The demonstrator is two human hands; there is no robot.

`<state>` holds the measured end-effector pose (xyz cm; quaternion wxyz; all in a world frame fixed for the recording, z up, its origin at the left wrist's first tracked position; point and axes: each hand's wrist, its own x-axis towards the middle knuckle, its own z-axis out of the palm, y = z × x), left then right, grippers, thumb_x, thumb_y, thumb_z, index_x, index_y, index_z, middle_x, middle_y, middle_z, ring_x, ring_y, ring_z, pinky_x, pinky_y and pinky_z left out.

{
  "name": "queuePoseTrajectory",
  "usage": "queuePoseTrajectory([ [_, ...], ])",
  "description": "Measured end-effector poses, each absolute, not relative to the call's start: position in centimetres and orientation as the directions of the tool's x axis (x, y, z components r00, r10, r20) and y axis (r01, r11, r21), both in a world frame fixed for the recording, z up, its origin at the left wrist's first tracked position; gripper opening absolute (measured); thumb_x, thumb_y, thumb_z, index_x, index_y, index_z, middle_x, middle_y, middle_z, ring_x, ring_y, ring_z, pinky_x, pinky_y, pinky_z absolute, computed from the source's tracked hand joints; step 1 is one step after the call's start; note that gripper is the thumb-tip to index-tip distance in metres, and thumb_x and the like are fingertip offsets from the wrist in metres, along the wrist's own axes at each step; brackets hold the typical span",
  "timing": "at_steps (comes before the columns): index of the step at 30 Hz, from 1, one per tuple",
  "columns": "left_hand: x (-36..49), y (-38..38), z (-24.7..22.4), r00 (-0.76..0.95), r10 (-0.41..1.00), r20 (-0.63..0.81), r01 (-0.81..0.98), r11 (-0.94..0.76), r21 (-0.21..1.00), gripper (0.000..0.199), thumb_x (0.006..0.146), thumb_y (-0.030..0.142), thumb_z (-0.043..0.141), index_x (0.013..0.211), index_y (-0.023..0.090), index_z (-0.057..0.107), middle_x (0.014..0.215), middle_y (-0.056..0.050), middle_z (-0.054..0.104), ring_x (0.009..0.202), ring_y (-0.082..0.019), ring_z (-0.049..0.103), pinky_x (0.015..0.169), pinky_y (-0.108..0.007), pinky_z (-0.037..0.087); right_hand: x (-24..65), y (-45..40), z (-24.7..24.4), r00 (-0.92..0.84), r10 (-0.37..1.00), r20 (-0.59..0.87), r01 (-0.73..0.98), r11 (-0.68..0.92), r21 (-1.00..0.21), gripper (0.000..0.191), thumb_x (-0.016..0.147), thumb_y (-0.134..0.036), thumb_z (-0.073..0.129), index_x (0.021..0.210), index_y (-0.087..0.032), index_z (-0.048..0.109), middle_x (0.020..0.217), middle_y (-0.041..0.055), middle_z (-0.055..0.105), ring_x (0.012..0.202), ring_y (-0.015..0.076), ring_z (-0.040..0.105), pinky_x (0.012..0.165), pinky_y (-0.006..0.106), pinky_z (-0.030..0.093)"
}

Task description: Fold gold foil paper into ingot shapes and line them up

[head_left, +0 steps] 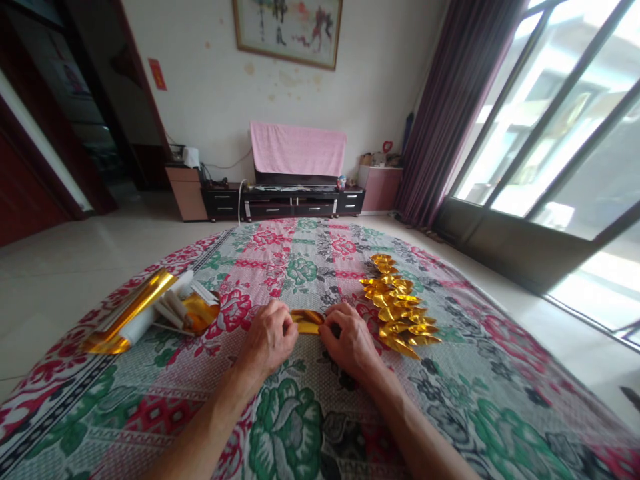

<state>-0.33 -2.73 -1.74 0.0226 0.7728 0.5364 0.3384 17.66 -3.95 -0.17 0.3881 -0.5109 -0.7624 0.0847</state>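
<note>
Between my two hands a strip of gold foil paper (307,321) is held near the table surface, folded lengthwise with a dark hollow along its upper side. My left hand (270,335) pinches its left end, fingers curled. At the opposite end, the thumb and fingers of my right hand (351,339) are closed on the foil. To the right of my right hand lies a row of folded gold foil ingots (400,308) with pointed ends, nested together. Rolled and loose gold foil sheets (145,303) with white backs rest in a pile to the left.
A floral cloth (285,427) in red, green and grey covers the round table. Beyond it stand a low black TV cabinet (273,209) and a TV under a pink cloth (299,148). A purple curtain (443,107) hangs beside glass doors at the right.
</note>
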Motion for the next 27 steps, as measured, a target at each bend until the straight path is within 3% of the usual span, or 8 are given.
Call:
queuePoseTrajectory([
  [27,-0.09,-2.48,-2.05,0.160,0.847,0.506,0.836,-0.389,0.386,0.014,0.071,0.014,0.053,0.059,0.018,0.048,0.080,-0.004,0.054,0.080,-0.017,0.054,0.076,-0.031,0.045,17.39,-3.76,-0.57,-0.159,0.860,0.486,0.746,0.427,-0.511,0.014,0.072,-0.011,0.054,0.059,-0.018,0.055,0.081,0.0046,0.058,0.079,0.0153,0.055,0.075,0.027,0.042],
])
